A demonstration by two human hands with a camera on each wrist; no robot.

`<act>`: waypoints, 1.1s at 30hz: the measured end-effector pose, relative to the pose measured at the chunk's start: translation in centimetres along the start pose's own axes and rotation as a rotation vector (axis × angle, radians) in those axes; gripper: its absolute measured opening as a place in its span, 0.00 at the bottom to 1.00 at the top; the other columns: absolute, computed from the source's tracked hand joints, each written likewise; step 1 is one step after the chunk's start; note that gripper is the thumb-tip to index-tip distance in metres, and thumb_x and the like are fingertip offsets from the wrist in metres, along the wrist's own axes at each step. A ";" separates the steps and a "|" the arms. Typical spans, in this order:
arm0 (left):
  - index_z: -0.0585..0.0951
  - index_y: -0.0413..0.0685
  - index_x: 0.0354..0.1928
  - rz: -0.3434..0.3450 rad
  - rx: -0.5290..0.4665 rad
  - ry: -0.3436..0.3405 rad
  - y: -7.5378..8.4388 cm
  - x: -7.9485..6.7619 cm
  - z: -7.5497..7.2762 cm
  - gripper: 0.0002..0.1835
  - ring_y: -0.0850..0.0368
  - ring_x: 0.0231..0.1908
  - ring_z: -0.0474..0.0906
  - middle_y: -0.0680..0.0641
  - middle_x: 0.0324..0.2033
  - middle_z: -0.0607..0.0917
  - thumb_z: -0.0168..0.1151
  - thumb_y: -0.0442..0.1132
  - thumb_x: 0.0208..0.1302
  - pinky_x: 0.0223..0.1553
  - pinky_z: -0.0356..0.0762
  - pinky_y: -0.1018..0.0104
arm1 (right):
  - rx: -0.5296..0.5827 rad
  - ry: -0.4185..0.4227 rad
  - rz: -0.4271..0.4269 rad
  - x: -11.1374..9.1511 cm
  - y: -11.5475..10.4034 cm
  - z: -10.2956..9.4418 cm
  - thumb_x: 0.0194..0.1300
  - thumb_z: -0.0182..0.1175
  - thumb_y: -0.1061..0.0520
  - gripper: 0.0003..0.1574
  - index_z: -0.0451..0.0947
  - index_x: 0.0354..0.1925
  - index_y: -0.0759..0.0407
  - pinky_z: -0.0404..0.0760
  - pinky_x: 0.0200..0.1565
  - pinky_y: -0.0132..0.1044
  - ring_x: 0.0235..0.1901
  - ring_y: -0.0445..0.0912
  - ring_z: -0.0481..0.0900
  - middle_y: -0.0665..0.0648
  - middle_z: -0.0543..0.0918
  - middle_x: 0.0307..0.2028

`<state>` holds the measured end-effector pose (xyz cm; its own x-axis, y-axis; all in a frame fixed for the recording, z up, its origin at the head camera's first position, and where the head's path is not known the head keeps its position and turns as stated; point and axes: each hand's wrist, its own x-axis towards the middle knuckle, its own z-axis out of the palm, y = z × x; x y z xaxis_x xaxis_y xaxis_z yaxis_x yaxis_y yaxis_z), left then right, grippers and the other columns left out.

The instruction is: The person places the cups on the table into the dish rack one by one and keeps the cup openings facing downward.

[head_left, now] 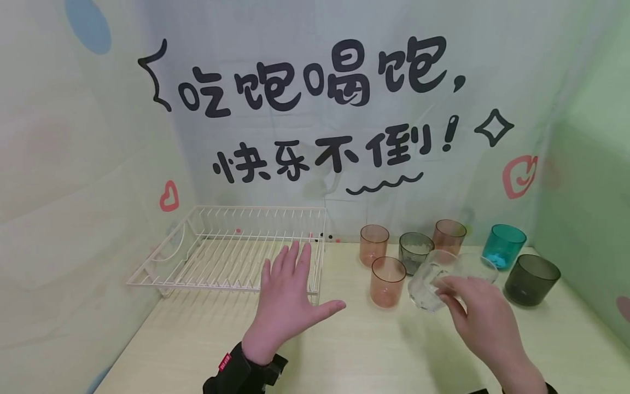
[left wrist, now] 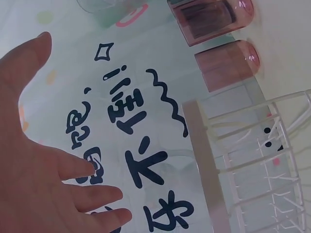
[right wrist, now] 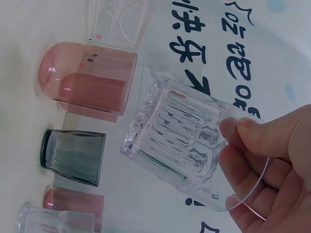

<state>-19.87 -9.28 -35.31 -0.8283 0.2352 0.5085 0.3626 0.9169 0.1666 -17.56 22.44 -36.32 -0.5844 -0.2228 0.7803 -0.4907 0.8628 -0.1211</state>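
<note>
1. In the head view, pinches a clear tumbler [head_left: 426,289] near its rim with the thumb and fingers of the right grip [head_left: 484,314], tilting it above the right side of the tabletop [head_left: 354,345].
2. Spreads the left grip [head_left: 287,298] in front of the white wire dish rack [head_left: 236,266], with fingers straight and thumb stretched outward.
3. Has, around and behind the clear tumbler, a front pink tumbler [head_left: 388,284], a rear pink tumbler [head_left: 374,246], a gray-green tumbler [head_left: 413,257], a brownish-pink tumbler [head_left: 449,235], a teal tumbler [head_left: 504,246] and a dark olive tumbler [head_left: 531,280].
4. Leaves a second clear tumbler [head_left: 483,265] partly hidden behind the right grip.
5. In the left wrist view, shows the left grip with thumb well apart from fingers, away from the dish rack and two pink tumblers.
6. In the right wrist view, shows the clear tumbler off the tabletop against the lettered backdrop [right wrist: 286,58], with its thick base pointing away from the pinching right grip.
7. Includes the gray-green tumbler standing upright, just beyond that base.
</note>
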 end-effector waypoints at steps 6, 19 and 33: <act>0.49 0.50 0.72 0.025 -0.043 0.053 0.1 0.4 -0.1 0.62 0.45 0.67 0.48 0.42 0.69 0.55 0.44 0.82 0.40 0.62 0.45 0.37 | 0.060 0.052 0.000 1.0 0.1 -0.1 0.39 0.69 0.69 0.22 0.79 0.36 0.54 0.73 0.32 0.41 0.31 0.43 0.76 0.47 0.83 0.29; 0.48 0.48 0.72 0.040 -0.181 0.101 0.9 0.7 1.2 0.62 0.49 0.68 0.48 0.46 0.69 0.55 0.52 0.79 0.40 0.63 0.45 0.41 | 0.158 0.056 0.050 2.0 -1.1 0.8 0.41 0.68 0.70 0.21 0.79 0.37 0.55 0.71 0.39 0.38 0.35 0.43 0.76 0.47 0.82 0.32; 0.55 0.45 0.70 0.078 -0.268 0.147 2.3 0.7 2.5 0.59 0.49 0.66 0.53 0.44 0.67 0.60 0.56 0.75 0.40 0.63 0.49 0.44 | 0.287 0.105 0.080 2.1 -2.4 1.7 0.46 0.66 0.68 0.18 0.78 0.37 0.53 0.70 0.38 0.29 0.36 0.36 0.73 0.45 0.80 0.33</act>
<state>-20.67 -6.24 -36.72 -0.7298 0.2348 0.6420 0.5388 0.7756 0.3288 -18.68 19.13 -35.46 -0.5657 -0.0980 0.8187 -0.6168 0.7093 -0.3413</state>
